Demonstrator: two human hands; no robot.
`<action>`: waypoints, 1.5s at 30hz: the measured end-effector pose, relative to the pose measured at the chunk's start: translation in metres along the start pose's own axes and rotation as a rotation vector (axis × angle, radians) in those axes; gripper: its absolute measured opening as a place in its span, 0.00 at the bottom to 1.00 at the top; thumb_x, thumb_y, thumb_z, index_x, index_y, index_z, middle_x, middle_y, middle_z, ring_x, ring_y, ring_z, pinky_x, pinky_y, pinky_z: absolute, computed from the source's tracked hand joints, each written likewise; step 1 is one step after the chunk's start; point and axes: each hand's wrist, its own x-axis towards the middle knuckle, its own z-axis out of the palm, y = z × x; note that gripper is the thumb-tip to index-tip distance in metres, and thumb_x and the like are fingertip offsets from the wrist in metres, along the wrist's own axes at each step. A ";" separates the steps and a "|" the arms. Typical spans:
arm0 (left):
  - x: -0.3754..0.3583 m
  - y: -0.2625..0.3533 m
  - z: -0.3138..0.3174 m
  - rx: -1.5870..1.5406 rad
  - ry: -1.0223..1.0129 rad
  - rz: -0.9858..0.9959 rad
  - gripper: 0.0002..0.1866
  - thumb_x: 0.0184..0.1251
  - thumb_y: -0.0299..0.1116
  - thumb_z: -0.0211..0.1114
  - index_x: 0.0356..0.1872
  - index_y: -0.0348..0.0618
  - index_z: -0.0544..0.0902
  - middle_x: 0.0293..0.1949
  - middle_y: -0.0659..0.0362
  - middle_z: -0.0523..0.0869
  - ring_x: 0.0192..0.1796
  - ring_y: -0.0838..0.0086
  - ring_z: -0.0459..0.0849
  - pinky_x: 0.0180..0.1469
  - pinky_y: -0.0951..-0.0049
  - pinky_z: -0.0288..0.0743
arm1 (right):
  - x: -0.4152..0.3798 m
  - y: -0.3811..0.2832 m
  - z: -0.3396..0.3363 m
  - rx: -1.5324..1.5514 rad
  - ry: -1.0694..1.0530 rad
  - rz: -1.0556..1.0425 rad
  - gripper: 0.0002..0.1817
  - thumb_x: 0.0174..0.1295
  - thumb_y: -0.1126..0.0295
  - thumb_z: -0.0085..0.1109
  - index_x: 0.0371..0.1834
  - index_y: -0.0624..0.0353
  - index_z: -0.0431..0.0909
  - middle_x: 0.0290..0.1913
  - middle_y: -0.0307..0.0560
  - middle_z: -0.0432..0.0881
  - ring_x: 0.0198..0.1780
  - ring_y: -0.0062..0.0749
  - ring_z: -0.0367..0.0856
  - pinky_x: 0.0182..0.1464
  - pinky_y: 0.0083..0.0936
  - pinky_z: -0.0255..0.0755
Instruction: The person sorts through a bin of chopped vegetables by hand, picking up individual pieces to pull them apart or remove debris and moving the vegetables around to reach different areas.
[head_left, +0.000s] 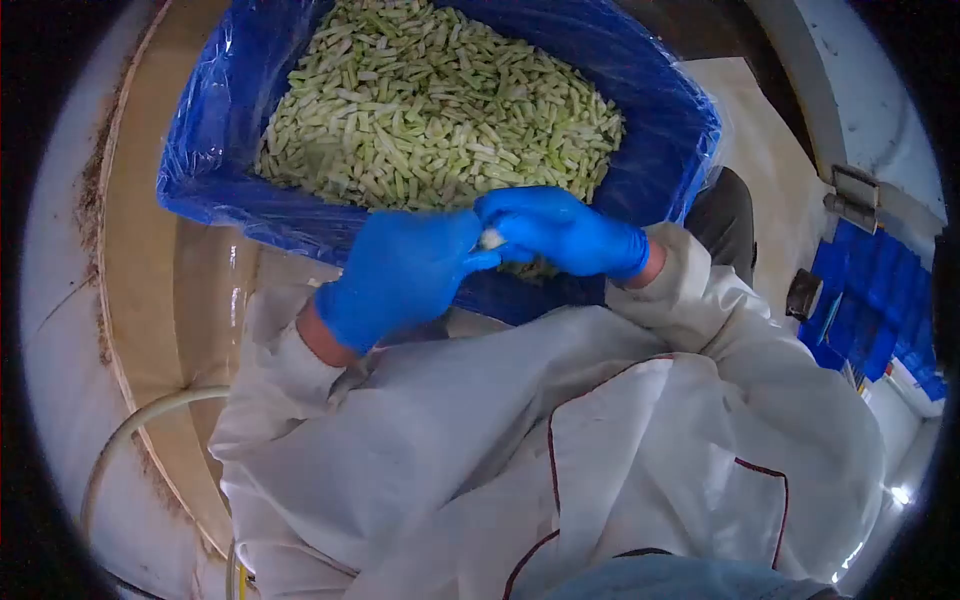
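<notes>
My left hand and my right hand, both in blue gloves, meet over the near edge of a blue crate. Between their fingertips shows a small pale vegetable piece, mostly hidden by the gloves. Fingers of both hands are closed around it. Beyond them the crate, lined with clear plastic, holds a large heap of pale green cut vegetable sticks.
A pale hose curves along the floor at the left, beside a tan raised edge. Stacked blue crates stand at the right. A dark trouser leg shows next to the crate.
</notes>
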 end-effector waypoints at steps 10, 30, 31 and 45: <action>0.005 -0.078 -0.024 0.404 0.314 -0.144 0.18 0.59 0.39 0.63 0.48 0.43 0.79 0.45 0.49 0.80 0.50 0.54 0.77 0.54 0.60 0.68 | 0.017 0.060 -0.031 -0.288 0.169 0.104 0.20 0.62 0.58 0.56 0.51 0.60 0.75 0.47 0.48 0.78 0.49 0.31 0.76 0.49 0.27 0.71; -0.023 -0.097 -0.037 0.452 0.766 -0.243 0.06 0.54 0.32 0.63 0.33 0.45 0.82 0.28 0.56 0.81 0.34 0.60 0.78 0.38 0.63 0.71 | 0.195 0.092 0.011 -0.707 0.204 -0.547 0.30 0.52 0.67 0.61 0.62 0.47 0.68 0.61 0.54 0.70 0.60 0.50 0.68 0.62 0.42 0.62; -0.023 -0.098 -0.036 0.452 0.782 -0.222 0.06 0.54 0.32 0.64 0.33 0.46 0.82 0.29 0.56 0.81 0.34 0.60 0.78 0.38 0.63 0.71 | 0.173 0.090 0.016 -0.872 0.219 -0.586 0.28 0.51 0.69 0.60 0.59 0.46 0.71 0.60 0.54 0.69 0.59 0.50 0.68 0.61 0.43 0.62; -0.027 -0.112 -0.032 0.440 0.759 -0.204 0.05 0.57 0.32 0.63 0.33 0.46 0.82 0.31 0.56 0.83 0.35 0.60 0.80 0.40 0.63 0.71 | -0.061 0.083 -0.021 -0.842 0.014 0.077 0.15 0.51 0.69 0.56 0.44 0.54 0.80 0.45 0.54 0.79 0.47 0.48 0.77 0.50 0.34 0.72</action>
